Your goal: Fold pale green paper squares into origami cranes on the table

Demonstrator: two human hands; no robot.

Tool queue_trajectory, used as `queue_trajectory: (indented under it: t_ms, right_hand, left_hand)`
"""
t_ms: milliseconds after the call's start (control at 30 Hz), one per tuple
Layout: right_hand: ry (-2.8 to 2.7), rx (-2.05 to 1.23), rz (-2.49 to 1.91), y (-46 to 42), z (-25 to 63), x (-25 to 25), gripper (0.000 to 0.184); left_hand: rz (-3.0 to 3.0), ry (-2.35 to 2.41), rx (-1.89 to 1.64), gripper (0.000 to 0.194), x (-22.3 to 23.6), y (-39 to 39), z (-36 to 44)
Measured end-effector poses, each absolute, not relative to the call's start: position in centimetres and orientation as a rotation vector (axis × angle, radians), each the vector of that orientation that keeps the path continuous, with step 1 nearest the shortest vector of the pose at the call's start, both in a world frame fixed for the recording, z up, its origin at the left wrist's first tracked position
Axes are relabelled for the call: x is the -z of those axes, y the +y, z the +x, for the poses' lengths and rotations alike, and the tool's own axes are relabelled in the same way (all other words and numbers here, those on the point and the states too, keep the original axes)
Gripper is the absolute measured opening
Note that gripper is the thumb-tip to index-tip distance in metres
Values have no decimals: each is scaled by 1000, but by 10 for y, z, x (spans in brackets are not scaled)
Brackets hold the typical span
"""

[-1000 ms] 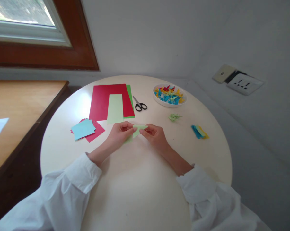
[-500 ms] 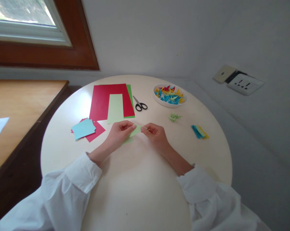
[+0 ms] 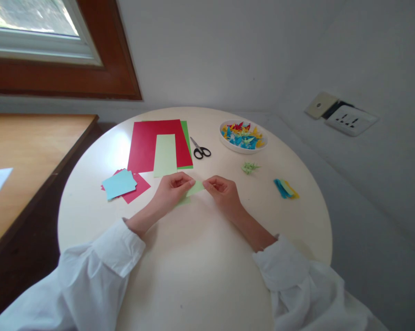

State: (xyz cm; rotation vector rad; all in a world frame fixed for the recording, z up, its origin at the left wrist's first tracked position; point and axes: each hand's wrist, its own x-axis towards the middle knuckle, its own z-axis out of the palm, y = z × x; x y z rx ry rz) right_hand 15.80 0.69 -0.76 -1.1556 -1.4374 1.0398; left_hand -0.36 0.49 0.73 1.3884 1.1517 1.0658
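A small piece of light green paper (image 3: 195, 187) spans the gap between my hands above the table. My left hand (image 3: 173, 187) pinches its left side between thumb and fingers. At its right end, the thumb and fingers of my right hand (image 3: 224, 192) are closed on the edge. Below my left hand, another bit of light green paper (image 3: 183, 201) lies on the table, partly hidden. A light green paper strip (image 3: 165, 154) rests just beyond my left hand, on a large red sheet (image 3: 143, 142).
Scissors (image 3: 201, 151) lie behind my hands. A white dish (image 3: 243, 149) holds several colourful folded paper pieces. Light green folded pieces (image 3: 250, 168) and coloured slips (image 3: 286, 189) lie to the right. Blue and red squares (image 3: 119, 185) sit left on the round table (image 3: 200, 271).
My right hand has shifted very slightly to the right along the edge of the green paper. My left hand keeps its pinch almost unmoved.
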Motion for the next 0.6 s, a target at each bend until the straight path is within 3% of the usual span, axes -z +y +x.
queue_trajectory:
  t_ms: [600]
  right_hand:
    - [-1593,-930,-1139,4,158,6,17]
  left_hand:
    - [1587,1153,-940,29,-6,4,-2]
